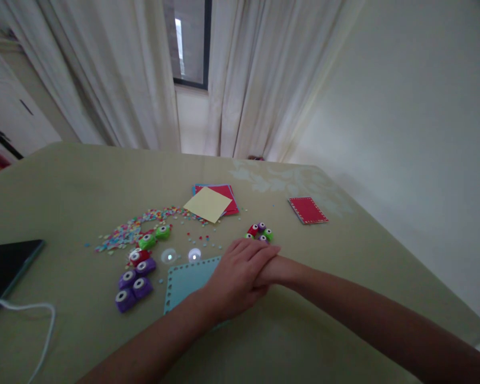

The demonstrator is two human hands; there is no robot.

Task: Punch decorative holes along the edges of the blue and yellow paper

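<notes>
Pale curtains (124, 80) hang behind a greenish table (84, 181), where the left hand (238, 274) lies across the right hand (272, 271). Most of the right is covered, so whether it grips anything cannot be told; no object shows in the left, and how far its fingers close is unclear. A light blue sheet (188, 281) lies flat under the left hand and forearm, holes along its visible edges. It looks like thin card: probably light and fairly stiff, weakest along the perforations, and best taken by the exposed left side with the fingers spread. Just beyond the hands sit small eyed blocks (263, 239), seemingly hard and smooth, easiest to pinch by their sides. Left of the sheet are 4 purple blocks (142, 288) and 2 clear discs (169, 256); farther out lie confetti (124, 236), a cream sheet (208, 204) and a red card (308, 210).
</notes>
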